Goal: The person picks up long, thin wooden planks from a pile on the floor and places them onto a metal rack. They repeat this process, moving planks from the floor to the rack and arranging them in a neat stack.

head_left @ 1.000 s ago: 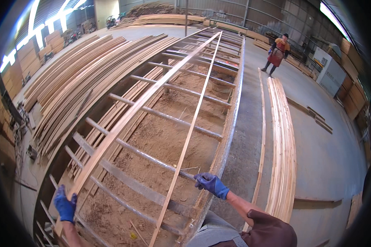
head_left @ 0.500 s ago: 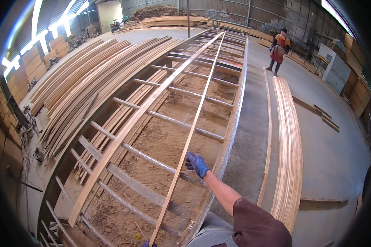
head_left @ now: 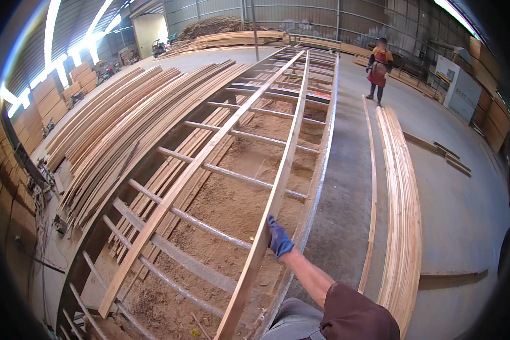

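Observation:
My right hand (head_left: 279, 237), in a blue glove, grips the right edge of a long wooden plank (head_left: 276, 195), its fingers partly hidden by the wood. The plank is turned so a broad face shows; its near end runs out of the lower edge of the view. Away from me it stretches along a long metal roller frame (head_left: 315, 218). My left hand is not in view. A second long plank (head_left: 195, 164) lies across the rollers (head_left: 209, 228) further left, apart from the one I hold.
Sawdust (head_left: 241, 161) covers the ground under the rollers. Left of the frame lie many stacked boards (head_left: 113, 113). On the floor at right are a bundle of planks (head_left: 399, 215) and one single strip (head_left: 372, 187). A person (head_left: 379, 68) in a red apron stands beyond them.
My right hand has gone from hovering open beside the plank to gripping its edge. The plank has turned and now shows a broader face. My left glove has left the lower edge of the view.

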{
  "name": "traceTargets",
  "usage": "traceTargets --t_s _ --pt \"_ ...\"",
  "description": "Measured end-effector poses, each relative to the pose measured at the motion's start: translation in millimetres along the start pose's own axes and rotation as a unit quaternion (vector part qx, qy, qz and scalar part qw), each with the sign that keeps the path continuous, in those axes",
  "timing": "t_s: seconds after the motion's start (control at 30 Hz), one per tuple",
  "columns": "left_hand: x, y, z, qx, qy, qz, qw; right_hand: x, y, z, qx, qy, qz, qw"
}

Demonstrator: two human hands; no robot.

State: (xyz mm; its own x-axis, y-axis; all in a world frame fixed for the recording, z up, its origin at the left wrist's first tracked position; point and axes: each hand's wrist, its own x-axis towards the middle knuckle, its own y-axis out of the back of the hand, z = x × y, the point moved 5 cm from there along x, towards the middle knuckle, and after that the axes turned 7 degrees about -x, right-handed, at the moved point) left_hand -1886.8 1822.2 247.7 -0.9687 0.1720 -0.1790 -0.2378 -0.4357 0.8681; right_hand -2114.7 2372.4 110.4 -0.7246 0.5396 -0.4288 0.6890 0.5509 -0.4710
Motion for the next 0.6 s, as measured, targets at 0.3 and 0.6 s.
traceTargets --t_s 0.3,0.6 --pt "-46 -28 -127 -0.285 0.036 0.008 0.958 -98 9 16 -0.137 0.007 -0.042 0.990" --pt "4 23 42 0.025 -0.300 0.193 0.934 -89 -28 -21 -0.454 0.068 0.059 0.886"
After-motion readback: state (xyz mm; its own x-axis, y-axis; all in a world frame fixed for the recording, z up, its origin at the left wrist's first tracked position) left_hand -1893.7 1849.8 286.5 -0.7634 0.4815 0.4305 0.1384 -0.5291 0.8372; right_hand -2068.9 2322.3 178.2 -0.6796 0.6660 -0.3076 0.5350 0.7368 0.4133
